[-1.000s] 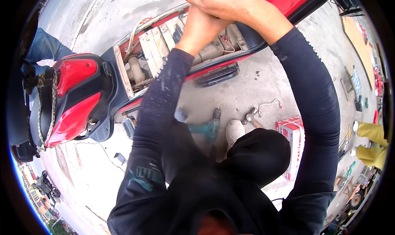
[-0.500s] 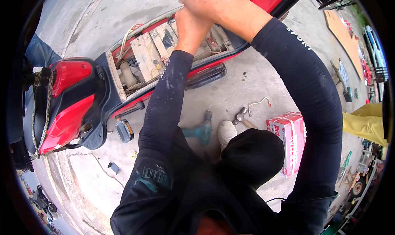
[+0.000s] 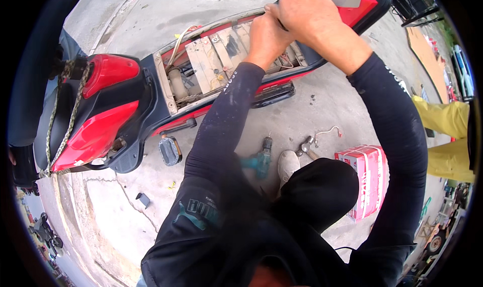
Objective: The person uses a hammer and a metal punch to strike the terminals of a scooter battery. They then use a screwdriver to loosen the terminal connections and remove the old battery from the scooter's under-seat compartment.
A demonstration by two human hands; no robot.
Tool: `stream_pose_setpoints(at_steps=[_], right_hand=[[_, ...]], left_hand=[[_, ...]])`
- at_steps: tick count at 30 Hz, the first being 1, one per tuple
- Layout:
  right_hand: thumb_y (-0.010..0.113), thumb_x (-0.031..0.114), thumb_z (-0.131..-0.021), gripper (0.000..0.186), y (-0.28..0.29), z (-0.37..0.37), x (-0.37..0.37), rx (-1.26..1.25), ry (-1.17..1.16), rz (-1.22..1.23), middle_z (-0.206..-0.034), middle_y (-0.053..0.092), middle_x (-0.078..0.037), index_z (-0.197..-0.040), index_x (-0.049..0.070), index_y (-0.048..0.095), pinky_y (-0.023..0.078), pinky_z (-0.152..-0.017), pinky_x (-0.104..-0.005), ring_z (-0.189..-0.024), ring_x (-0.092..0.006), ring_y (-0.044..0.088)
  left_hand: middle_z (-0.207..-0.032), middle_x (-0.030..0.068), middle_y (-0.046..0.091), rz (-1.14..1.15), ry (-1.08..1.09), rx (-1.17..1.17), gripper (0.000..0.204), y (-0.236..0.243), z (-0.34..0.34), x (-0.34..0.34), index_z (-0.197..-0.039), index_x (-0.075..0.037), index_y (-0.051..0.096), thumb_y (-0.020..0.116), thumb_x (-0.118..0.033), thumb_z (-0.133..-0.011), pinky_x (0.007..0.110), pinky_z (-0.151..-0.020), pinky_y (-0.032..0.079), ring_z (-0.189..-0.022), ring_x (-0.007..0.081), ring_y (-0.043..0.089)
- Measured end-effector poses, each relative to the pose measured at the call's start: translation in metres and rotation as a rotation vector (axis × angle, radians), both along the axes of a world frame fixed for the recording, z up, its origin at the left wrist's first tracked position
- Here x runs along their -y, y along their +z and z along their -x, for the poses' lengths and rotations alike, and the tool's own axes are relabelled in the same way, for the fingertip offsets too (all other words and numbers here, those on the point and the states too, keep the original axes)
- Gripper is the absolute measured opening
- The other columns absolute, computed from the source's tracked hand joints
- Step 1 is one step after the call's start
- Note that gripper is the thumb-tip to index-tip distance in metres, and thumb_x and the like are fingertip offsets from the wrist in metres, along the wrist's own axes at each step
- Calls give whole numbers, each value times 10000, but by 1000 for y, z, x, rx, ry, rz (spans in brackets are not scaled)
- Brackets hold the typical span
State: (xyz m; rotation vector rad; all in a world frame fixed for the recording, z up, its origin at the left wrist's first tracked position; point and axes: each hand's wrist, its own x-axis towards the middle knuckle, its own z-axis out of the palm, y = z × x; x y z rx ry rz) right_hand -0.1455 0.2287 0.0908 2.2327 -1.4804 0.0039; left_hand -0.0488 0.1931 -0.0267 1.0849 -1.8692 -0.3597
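Observation:
My left hand [image 3: 270, 39] and my right hand [image 3: 314, 16] are pressed together, fingers curled, over the far side of a red electric scooter's open battery compartment [image 3: 172, 92]. Something small and dark shows between them, too hidden to name. Dusty pale batteries [image 3: 203, 61] fill the compartment, with loose wires [image 3: 177, 51] at its left end. My forearms cover part of the scooter's near edge.
On the concrete lie a teal power drill [image 3: 262, 159], a hammer [image 3: 306, 145] and a short white wire [image 3: 329, 131]. A pink-red strapped box [image 3: 363, 179] stands by my knee. A person in yellow trousers [image 3: 445, 118] is at the right. Rope [image 3: 75, 118] hangs over the scooter's seat end.
The view has shifted, so the scooter and floor things sit further right in the picture. My hands stay closed together. The yellow trousers show further in from the right.

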Motion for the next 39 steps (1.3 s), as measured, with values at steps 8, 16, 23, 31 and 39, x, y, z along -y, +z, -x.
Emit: stream_pose_setpoints(at_steps=[8,16,23,31,39], right_hand=[[730,147,-790,185,12,15,9,91,39,-219,-906,751,-220,-917,18,765,600,-752,-472,-877,-384,747],[674,93,-817,274,0,24,1,134,169,-143,-1097,681,-275,-1045,-59,683,587,-812,-464,-970,-419,704],[737,113,-888,186,-24,15,-11,249,239,191,-905,711,-155,-1013,-10,673,591,-712,-438,-832,-304,731],[614,64,-854,185,0,8,-28,199,-23,-93,-982,628,-274,-1007,-39,593,540,-726,-519,-853,-454,668],[625,323,-1001,317,-15,20,-27,62,21,190,-781,673,-183,-897,29,684,583,-675,-476,-772,-385,704]], left_hand=[[-1316,231,662,-391,-522,204,538,2,-44,12,-1325,-15,637,747,-232,-845,434,-1027,496,-1200,359,634],[-1241,188,644,-222,-381,496,392,-42,-21,-12,-1168,-10,690,723,-276,-880,470,-989,508,-1149,387,637],[-1094,144,687,-151,-213,488,242,-51,-8,-21,-1081,-84,738,661,-249,-922,478,-920,529,-1096,344,658],[-1018,125,733,-25,-158,439,214,-72,-9,-22,-995,-70,744,696,-255,-898,474,-858,547,-1035,337,681],[-950,128,742,-56,-211,452,199,-65,-4,-19,-971,-97,742,726,-278,-889,480,-831,545,-1003,341,689]])
